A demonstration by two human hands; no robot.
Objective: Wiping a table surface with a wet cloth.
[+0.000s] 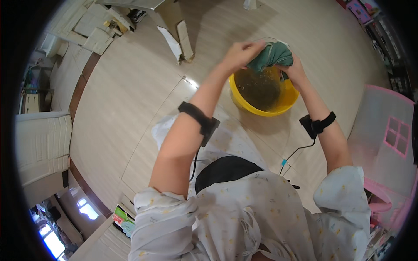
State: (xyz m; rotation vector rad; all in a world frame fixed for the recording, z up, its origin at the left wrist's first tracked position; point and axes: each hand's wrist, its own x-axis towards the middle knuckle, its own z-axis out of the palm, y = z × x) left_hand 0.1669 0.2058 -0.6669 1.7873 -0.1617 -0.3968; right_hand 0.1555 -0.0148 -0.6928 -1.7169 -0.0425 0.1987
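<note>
A wet-looking green cloth [273, 56] is bunched up between my two hands, over the far side of a yellow bucket [240, 101]. My left hand [243, 54] grips the cloth's left end, its fingers partly hidden by the folds. On the other side my right hand [296, 72] holds the right end, and a dark green flap hangs below it inside the rim. Murky water [256, 89] with small bubbles or splashes fills part of the bucket, which stands on the floor.
Pale floor tiles [130, 98] surround the bucket. A metal-topped table [140, 4] with a peeling leg [184, 40] stands ahead to the left. At right is a translucent play tent with pink trim [382, 124]. Cables run from black straps on both forearms.
</note>
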